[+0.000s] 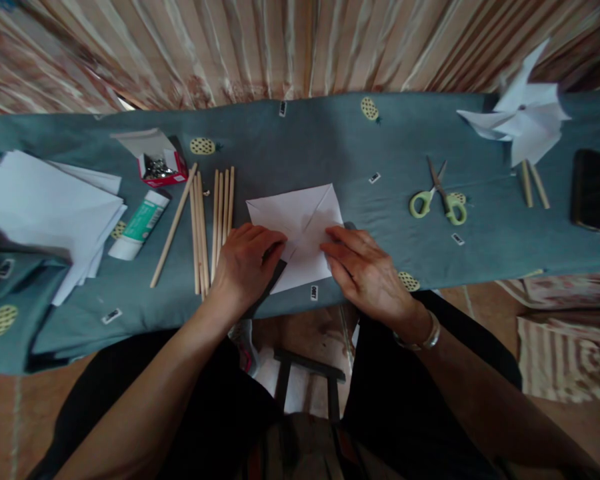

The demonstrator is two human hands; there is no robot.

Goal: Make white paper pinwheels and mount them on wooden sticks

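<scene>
A square white sheet of paper [307, 217] lies in front of me on the cloth, with diagonal lines running from its corners toward the middle; I cannot tell creases from cuts. My left hand [250, 260] is at its left side, thumb and forefinger closed in a pinch at the paper, the other fingers curled. On the right edge rests my right hand [363, 267], its fingers stretched out and slightly apart on the sheet. Left of the paper are several wooden sticks [223, 200], partly behind my left hand.
Scissors [437, 190] with green handles lie open at right. A paper pinwheel [525, 113], two sticks [534, 183] and a phone [596, 190] are farther right. At left are a red box of metal pins [163, 167], a glue stick [140, 225] and stacked paper [45, 207].
</scene>
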